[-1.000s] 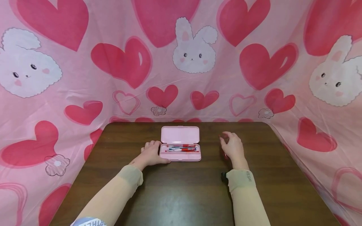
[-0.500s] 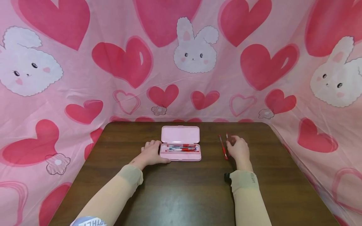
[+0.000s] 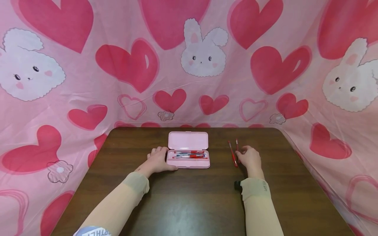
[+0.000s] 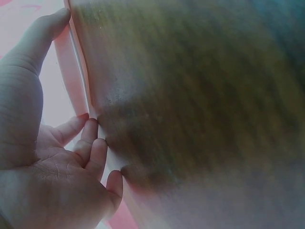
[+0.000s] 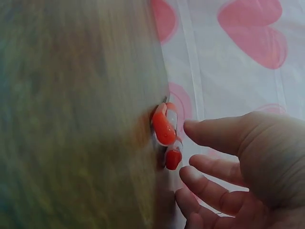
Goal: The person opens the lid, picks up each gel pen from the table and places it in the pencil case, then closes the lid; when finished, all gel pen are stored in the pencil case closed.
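A pink pencil case (image 3: 203, 165) lies with its lid up on the table, several red and blue pens (image 3: 190, 154) inside. My left hand (image 3: 157, 160) holds its left end, thumb at the near edge and fingers round the far corner; in the left wrist view the fingertips touch the case wall (image 4: 76, 71). Two red pens lie side by side to the right of the case, a left one (image 3: 232, 154) and a right one (image 3: 237, 144). My right hand (image 3: 249, 158) hovers just beside the right pen, thumb and fingers apart around its near end, as the right wrist view shows.
The dark wooden table (image 3: 189, 200) reaches to a pink cloth backdrop (image 3: 203, 88) with hearts and rabbits at the back and sides. The raised lid (image 3: 188, 140) stands behind the pens in the case.
My right hand has shifted right and toward me, uncovering the two red pens that it hid before. My left hand and the pencil case have stayed put.
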Motion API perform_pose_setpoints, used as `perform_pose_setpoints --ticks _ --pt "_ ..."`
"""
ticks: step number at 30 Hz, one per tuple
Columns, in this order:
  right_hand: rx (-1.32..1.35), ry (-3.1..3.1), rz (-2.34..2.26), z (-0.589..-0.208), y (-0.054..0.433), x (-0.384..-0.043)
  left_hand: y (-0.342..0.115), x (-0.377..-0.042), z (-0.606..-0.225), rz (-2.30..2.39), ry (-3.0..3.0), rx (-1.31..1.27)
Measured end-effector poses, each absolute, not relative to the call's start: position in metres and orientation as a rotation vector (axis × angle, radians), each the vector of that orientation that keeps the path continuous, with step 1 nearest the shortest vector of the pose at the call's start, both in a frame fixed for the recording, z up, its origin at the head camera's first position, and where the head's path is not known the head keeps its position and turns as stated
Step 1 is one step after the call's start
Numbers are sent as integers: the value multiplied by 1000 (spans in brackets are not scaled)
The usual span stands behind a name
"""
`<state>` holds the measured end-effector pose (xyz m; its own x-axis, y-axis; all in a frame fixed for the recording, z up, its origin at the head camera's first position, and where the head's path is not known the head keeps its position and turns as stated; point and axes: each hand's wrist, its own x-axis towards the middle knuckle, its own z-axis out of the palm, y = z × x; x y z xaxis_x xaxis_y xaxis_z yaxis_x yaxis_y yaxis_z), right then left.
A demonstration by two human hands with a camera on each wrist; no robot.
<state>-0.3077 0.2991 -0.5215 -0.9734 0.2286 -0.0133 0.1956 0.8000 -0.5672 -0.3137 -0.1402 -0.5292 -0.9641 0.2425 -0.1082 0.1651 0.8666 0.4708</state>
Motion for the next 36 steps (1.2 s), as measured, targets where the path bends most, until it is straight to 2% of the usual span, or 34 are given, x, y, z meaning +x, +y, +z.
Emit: perform_pose_setpoints --ticks 24,36 --pt "-436 -2869 873 -517 302 -310 -141 -313 -529 711 2873 308" --pt "-312 -2805 864 -500 275 -310 -141 -311 -527 717 2868 318"
